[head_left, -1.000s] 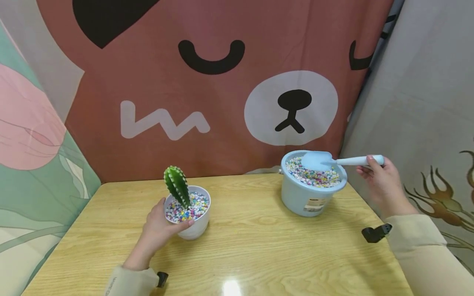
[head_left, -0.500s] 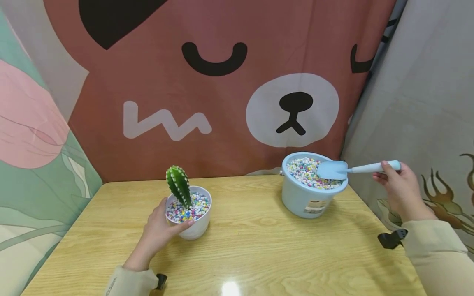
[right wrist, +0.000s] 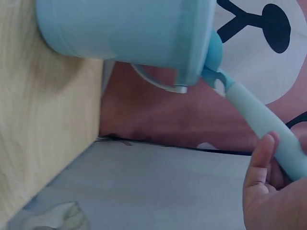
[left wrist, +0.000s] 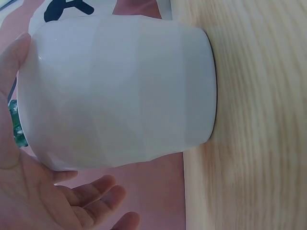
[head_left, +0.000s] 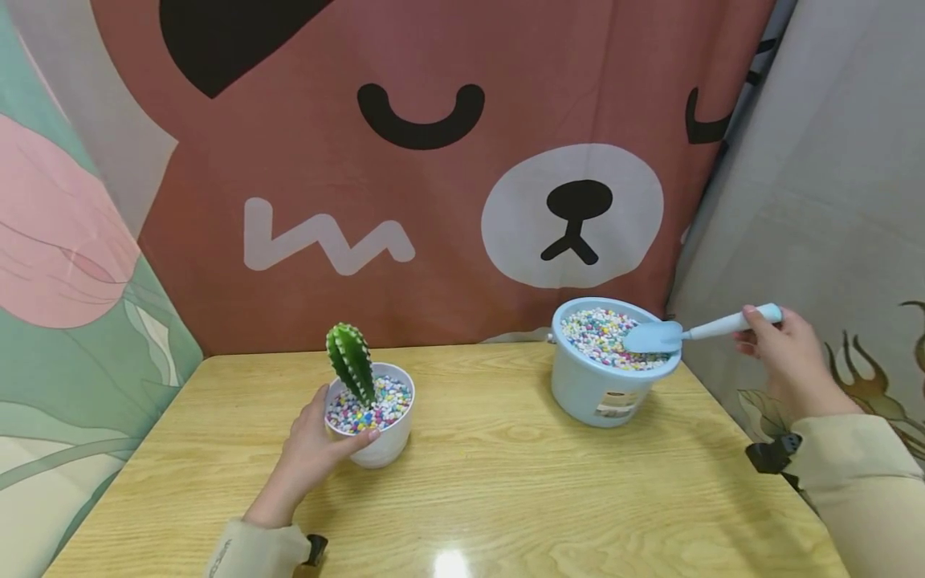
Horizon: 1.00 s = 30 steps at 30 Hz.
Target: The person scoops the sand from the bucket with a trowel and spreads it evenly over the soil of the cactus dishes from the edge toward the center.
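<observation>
In the head view my left hand holds the near left side of a white flowerpot, thumb along the front rim. A green cactus stands in it, leaning left among multicoloured pebbles. The pot's base sits on the table in the left wrist view, where my fingertips show beside the pot. My right hand grips the pale handle of a light blue trowel. Its blade lies at the right side of a blue bucket full of pebbles, over the rim.
A light wooden table carries the pot at left and the bucket at back right. Behind it hangs a bear-print curtain, with a grey curtain along the right side. The bucket's carrying handle hangs down at its side.
My right hand has moved right with the trowel, bringing the blade from over the bucket's middle to its right rim. The left hand and pot have stayed in place.
</observation>
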Available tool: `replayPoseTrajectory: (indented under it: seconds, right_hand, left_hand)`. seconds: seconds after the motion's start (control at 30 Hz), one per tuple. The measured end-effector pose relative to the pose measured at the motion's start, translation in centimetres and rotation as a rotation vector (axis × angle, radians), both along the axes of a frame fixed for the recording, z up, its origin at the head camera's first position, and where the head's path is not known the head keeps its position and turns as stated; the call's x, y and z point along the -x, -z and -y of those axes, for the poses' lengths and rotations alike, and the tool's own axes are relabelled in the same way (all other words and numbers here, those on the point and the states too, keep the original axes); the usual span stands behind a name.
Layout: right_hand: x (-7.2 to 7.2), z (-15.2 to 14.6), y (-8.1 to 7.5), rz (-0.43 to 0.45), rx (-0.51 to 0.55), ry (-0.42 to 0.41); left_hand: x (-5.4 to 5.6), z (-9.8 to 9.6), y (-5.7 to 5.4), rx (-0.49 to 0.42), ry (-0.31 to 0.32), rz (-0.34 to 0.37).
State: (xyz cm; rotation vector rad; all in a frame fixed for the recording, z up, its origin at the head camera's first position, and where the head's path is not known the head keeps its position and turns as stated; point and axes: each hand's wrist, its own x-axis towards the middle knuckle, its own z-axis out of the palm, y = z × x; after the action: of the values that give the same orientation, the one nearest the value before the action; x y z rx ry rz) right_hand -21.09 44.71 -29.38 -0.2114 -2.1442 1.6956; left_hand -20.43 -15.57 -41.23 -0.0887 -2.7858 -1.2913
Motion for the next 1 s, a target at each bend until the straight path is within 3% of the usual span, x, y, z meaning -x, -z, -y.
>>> replayPoseTrajectory:
  seconds: [0.1, 0.2, 0.4, 0.5, 0.67, 0.9, 1.0]
  right_hand:
    - [0.3, 0.2, -1.1, 0.047, -0.184, 0.022]
    - [0.7, 0.7, -1.9, 0.069, -0.294, 0.032]
    - [1.5, 1.4, -2.3, 0.113, -0.335, 0.039]
    - [2.0, 2.1, -1.7, 0.138, -0.352, 0.034]
    - [2.5, 3.5, 0.4, 0.123, -0.201, 0.025]
    - [2.3, 4.7, 3.3, 0.070, 0.209, -0.051]
    - [2.4, 5.1, 3.9, 0.072, 0.230, -0.048]
  left_hand:
    - [0.0, 0.0, 0.0, -0.003, -0.005, -0.001]
    - [-0.1, 0.0, 0.0, -0.008, -0.009, -0.001]
    - [-0.1, 0.1, -0.2, -0.016, -0.004, -0.003]
    - [-0.1, 0.2, -0.3, -0.019, -0.004, 0.002]
    - [-0.2, 0.1, -0.3, -0.035, -0.003, 0.007]
    - [-0.2, 0.0, -0.3, -0.047, -0.002, -0.002]
    - [0.0, 0.0, -0.1, -0.045, 0.003, 0.001]
